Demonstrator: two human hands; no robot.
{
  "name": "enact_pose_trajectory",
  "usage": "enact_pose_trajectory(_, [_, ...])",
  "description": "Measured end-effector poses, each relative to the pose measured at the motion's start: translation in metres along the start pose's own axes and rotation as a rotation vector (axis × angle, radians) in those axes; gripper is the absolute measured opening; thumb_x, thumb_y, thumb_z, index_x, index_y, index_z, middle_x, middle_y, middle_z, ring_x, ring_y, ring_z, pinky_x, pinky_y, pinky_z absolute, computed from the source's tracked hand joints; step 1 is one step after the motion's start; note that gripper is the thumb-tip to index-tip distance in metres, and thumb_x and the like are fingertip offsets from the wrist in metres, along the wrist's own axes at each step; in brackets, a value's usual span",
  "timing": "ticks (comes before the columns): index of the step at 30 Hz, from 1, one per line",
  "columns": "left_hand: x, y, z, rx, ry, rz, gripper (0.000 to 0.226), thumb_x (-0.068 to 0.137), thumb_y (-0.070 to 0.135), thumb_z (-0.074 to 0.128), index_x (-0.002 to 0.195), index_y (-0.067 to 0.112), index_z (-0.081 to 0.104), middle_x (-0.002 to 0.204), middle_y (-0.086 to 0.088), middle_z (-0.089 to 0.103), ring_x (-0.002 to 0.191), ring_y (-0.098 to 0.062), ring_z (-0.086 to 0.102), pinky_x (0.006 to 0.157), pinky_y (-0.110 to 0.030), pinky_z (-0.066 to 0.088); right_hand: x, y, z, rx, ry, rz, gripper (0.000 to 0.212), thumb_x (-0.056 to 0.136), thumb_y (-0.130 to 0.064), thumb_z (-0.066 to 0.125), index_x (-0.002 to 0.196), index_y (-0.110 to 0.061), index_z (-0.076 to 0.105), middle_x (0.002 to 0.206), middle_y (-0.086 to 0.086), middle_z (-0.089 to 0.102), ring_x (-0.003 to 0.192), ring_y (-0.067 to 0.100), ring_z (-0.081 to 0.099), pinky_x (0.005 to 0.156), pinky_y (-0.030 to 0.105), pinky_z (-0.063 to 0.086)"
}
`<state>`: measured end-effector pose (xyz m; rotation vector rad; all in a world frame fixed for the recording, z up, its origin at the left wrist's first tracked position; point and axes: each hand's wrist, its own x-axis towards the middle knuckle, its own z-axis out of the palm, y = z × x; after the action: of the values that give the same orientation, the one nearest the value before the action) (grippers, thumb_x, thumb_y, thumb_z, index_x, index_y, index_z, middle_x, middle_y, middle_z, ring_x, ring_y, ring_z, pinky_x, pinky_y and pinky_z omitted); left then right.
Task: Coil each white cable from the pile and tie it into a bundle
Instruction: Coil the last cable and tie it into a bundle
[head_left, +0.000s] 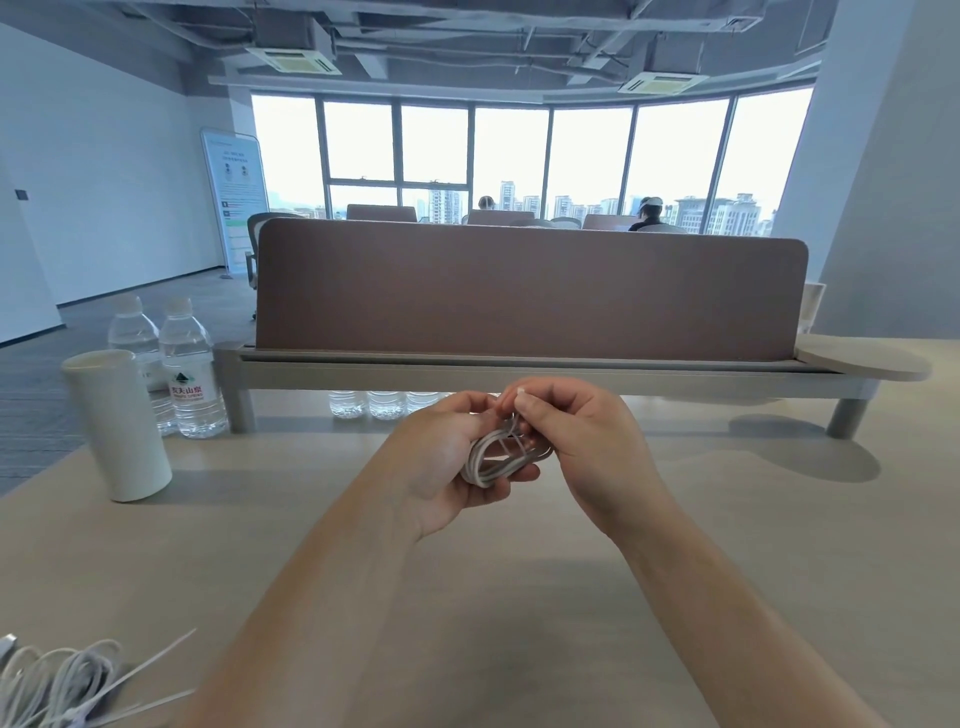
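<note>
1. While my left hand (441, 457) curls round a coiled white cable (493, 462), my right hand (587, 441) meets it from the other side, both raised above the counter (467, 597).
2. My left hand lies palm up. Its fingers are bent under the coil and close on it, so the loops sit in the crook of those fingers.
3. My right hand is closed in a pinch, with thumb and fingertips (524, 400) pressed together on a thin white strand (511, 427). The strand rises from the top of the coil.
4. That strand crosses the loops near their middle; whether it is a tie or the cable's own end I cannot tell.
5. The coil sits between my two hands, touching both, its far end tucked under my right fingers.
6. A pile of loose white cables (47, 686) lies well to the left of my left hand and nearer to me, at the counter's near edge.
7. Thin white zip ties (150, 670) stick out from that pile, pointing up toward my left forearm.
8. A white cylinder cup (119, 426) stands upright well left of my left hand, with two water bottles (187, 369) just beyond it.
9. Beyond both hands runs a low shelf riser (519, 366), with a brown divider panel (530, 291) standing behind it and more bottles (384, 404) showing beneath it.
</note>
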<state>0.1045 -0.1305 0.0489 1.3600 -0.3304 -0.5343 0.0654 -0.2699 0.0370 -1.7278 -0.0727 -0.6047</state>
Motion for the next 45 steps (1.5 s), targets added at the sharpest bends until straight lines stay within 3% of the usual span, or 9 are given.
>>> enact_pose_trajectory(5, [0.000,0.001,0.000,0.042,0.009,0.027,0.007,0.104,0.019,0.054,0.105,0.014,0.058,0.094,-0.017,0.076,0.077,-0.033,0.073,0.050,-0.024,0.047,-0.001,-0.002,0.000,-0.010,-0.007,-0.019,0.027,0.098,-0.006,0.057,0.080,-0.015,0.076,0.081,0.011,0.071,0.066,0.010,0.058,0.066,0.025,0.050])
enact_pose_trajectory(10, [-0.002,0.005,-0.003,0.047,0.068,0.069,0.015,0.105,0.018,0.052,0.090,0.018,0.051,0.089,-0.015,0.075,0.073,-0.030,0.074,0.049,-0.024,0.047,-0.002,-0.004,0.006,0.023,0.033,-0.048,0.020,0.097,-0.003,0.059,0.083,-0.005,0.072,0.089,-0.009,0.069,0.056,0.010,0.050,0.057,0.020,0.044])
enact_pose_trajectory(13, [-0.002,0.008,-0.006,0.035,0.097,0.116,0.017,0.105,0.017,0.052,0.088,0.018,0.052,0.086,-0.011,0.074,0.072,-0.030,0.073,0.050,-0.026,0.048,-0.001,-0.003,0.008,0.014,0.059,-0.036,0.018,0.098,-0.007,0.059,0.086,-0.008,0.073,0.067,-0.002,0.067,0.054,0.015,0.052,0.058,0.024,0.047])
enact_pose_trajectory(17, [-0.002,0.007,-0.004,0.034,0.096,0.121,0.021,0.105,0.017,0.051,0.085,0.016,0.053,0.085,-0.010,0.070,0.074,-0.032,0.074,0.049,-0.027,0.049,-0.001,-0.004,0.007,0.070,0.024,-0.013,0.019,0.098,-0.005,0.058,0.086,-0.004,0.073,0.068,0.008,0.071,0.059,0.018,0.063,0.061,0.029,0.055])
enact_pose_trajectory(20, [-0.004,0.007,-0.002,0.023,0.076,0.114,0.019,0.105,0.016,0.050,0.087,0.016,0.052,0.084,-0.011,0.071,0.076,-0.033,0.074,0.048,-0.027,0.049,0.001,-0.006,0.003,0.045,0.053,-0.020,0.018,0.096,-0.005,0.062,0.080,-0.007,0.070,0.066,0.008,0.071,0.054,0.015,0.061,0.058,0.027,0.054])
enact_pose_trajectory(26, [-0.002,0.008,-0.004,0.042,0.076,0.119,0.015,0.105,0.016,0.052,0.089,0.015,0.053,0.088,-0.015,0.074,0.085,-0.038,0.075,0.048,-0.027,0.049,0.001,-0.004,0.000,-0.177,0.067,-0.069,0.017,0.094,-0.013,0.067,0.078,-0.019,0.070,0.064,0.001,0.069,0.051,0.011,0.054,0.054,0.020,0.047])
enact_pose_trajectory(32, [-0.003,0.007,-0.003,0.111,0.094,0.133,0.017,0.105,0.018,0.053,0.088,0.015,0.055,0.090,-0.018,0.075,0.080,-0.034,0.075,0.048,-0.026,0.049,0.000,-0.003,0.002,-0.374,0.055,-0.101,0.016,0.094,-0.018,0.067,0.080,-0.024,0.072,0.066,-0.006,0.067,0.055,0.005,0.053,0.055,0.021,0.043])
enact_pose_trajectory(39, [-0.004,0.008,-0.004,0.173,0.094,0.144,0.015,0.104,0.019,0.054,0.090,0.015,0.057,0.091,-0.020,0.076,0.084,-0.036,0.075,0.051,-0.026,0.051,0.000,-0.005,0.000,-0.439,0.022,-0.109,0.023,0.095,-0.021,0.065,0.075,-0.033,0.067,0.069,-0.011,0.069,0.059,0.008,0.058,0.062,0.032,0.049])
enact_pose_trajectory(45, [-0.004,0.008,-0.005,0.201,0.087,0.148,0.014,0.104,0.019,0.054,0.091,0.014,0.059,0.090,-0.019,0.076,0.083,-0.034,0.075,0.051,-0.027,0.052,0.000,-0.006,-0.002,-0.437,0.006,-0.126,0.023,0.096,-0.019,0.064,0.076,-0.031,0.067,0.067,-0.009,0.070,0.059,0.009,0.059,0.065,0.039,0.054])
